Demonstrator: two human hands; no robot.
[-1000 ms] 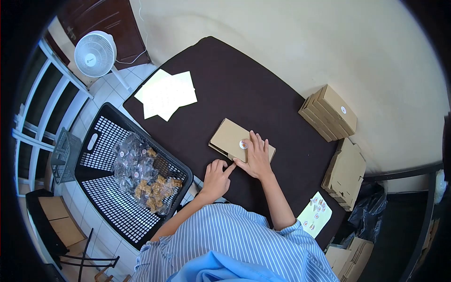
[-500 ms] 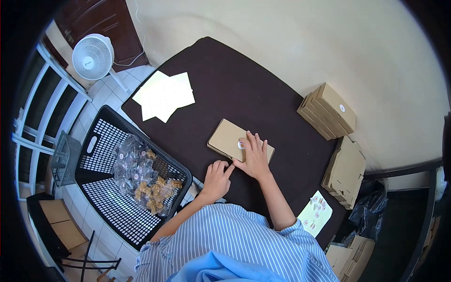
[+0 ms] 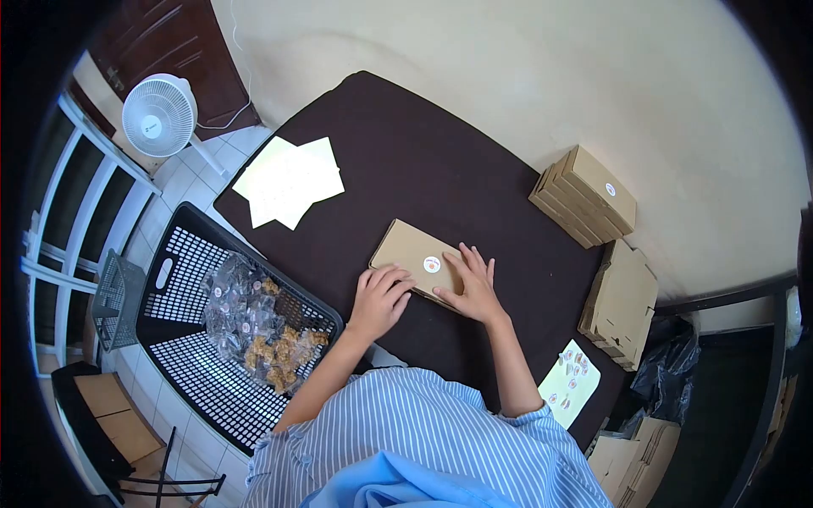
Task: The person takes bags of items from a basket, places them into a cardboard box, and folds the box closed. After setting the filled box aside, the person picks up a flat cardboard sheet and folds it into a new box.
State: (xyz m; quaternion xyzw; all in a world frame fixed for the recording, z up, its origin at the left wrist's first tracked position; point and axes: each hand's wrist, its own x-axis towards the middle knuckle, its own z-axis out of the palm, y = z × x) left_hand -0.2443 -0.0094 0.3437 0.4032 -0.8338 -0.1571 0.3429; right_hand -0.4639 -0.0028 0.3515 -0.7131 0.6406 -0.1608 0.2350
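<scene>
A flat brown cardboard box (image 3: 413, 245) with a round white sticker (image 3: 432, 264) on its closed lid lies on the dark table in front of me. My left hand (image 3: 379, 300) grips its near left edge, fingers bent over the lid. On the right end, my right hand (image 3: 476, 292) holds the box, with the thumb at the near edge and the fingers reaching across the top. The box's underside is hidden.
A black basket (image 3: 182, 381) at left holds clear plastic packs and brown clustered pieces. Yellowish papers (image 3: 292, 182) lie at the far left. Stacked boxes (image 3: 584, 195), flat cardboard (image 3: 622, 300) and a sticker sheet (image 3: 569, 385) are at right. A white fan (image 3: 159, 116) stands beyond.
My right hand has slid right, off the sticker, which now shows whole. My left hand has moved up from the near edge onto the lid's left part.
</scene>
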